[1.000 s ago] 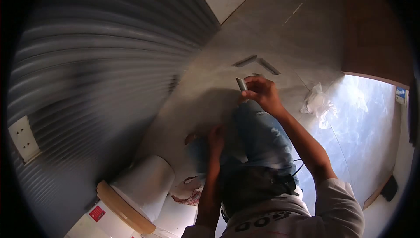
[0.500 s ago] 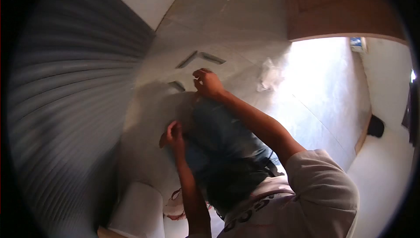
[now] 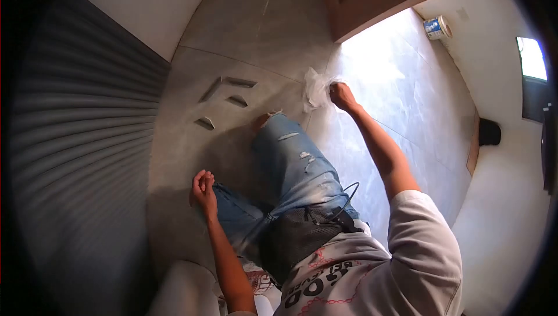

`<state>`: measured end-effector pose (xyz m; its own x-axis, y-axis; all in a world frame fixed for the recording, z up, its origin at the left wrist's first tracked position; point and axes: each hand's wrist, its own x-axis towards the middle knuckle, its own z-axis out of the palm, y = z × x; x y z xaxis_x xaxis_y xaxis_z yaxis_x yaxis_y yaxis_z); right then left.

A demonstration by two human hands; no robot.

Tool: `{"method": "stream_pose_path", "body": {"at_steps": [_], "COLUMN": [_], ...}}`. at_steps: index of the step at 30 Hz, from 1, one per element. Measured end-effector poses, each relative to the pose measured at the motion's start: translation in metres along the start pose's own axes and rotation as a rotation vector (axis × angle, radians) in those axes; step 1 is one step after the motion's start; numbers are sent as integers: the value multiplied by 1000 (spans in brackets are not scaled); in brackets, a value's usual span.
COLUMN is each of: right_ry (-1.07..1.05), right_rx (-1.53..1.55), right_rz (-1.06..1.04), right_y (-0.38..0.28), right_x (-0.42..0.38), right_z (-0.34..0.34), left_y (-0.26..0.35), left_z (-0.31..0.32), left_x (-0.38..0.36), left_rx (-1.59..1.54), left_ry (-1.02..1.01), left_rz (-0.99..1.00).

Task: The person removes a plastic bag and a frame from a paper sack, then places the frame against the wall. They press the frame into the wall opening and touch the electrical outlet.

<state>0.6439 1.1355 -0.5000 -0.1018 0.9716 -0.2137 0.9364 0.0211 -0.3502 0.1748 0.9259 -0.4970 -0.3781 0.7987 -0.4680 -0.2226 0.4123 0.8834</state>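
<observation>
From the head camera I see the right hand [image 3: 342,95] stretched far forward, arm nearly straight, its grip clamped on a crumpled white plastic bag [image 3: 317,88] lying on the floor [image 3: 407,101]. The left hand [image 3: 203,187] rests by the knee, fingers curled together, empty.

Strong daylight floods in at upper right and glares off the floor tiles [image 3: 407,101]. The left side lies dim. Fisheye distortion curves everything, with black corners.
</observation>
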Motion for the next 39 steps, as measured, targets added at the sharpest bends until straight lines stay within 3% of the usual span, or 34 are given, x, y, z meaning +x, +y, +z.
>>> {"method": "stream_pose_path", "body": {"at_steps": [2,6,8,11,14,15,18,21,23,25,26,28,30,34,36,38,39], "right_ry": [-65,-156,87,175,-39,8,25,124,148,136,158,45,11,-90,6,-41,-413], "right_rx": [-71,-150,-365,-93,-6,41,-70,228,127,128,-33,354,275,-29,33,-191,-283], "right_rz": [-54,62,-263,-292,-136,-167,-186,-266,-255,-73,-127,114,101,51,-62,-213,119], "right_y": [-9,39,48,27,-11,-13,-28,35,37,30,27,8,6,18,9,5,-15], "right_x": [17,35,25,13,23,25,30,40,36,42,46,42,37,39,23,19,30], "right_z": [9,79,93,77,50,55,77,138,143,128,114,89,77,50,36,24,8], "left_y": [-6,-4,7,2,0,-1,2,-11,-10,-8,-7,-5,-1,-8,-10,-2,0], "left_z": [-3,4,12,15,20,23,25,20,19,18,20,22,24,22,20,23,24], "left_x": [4,-4,-14,-11,-7,-5,-2,-1,-2,0,1,1,1,2,2,1,1], "left_rx": [51,144,235,355,409,414,452,345,379,398,405,408,402,370,329,342,358], "left_ry": [10,79,99,86,63,51,40,22,45,42,42,43,76,91,72,86,92], "left_rz": [22,6,-27,-28,-20,-22,-49,28,26,27,31,32,-37,6,1,-26,-52]}}
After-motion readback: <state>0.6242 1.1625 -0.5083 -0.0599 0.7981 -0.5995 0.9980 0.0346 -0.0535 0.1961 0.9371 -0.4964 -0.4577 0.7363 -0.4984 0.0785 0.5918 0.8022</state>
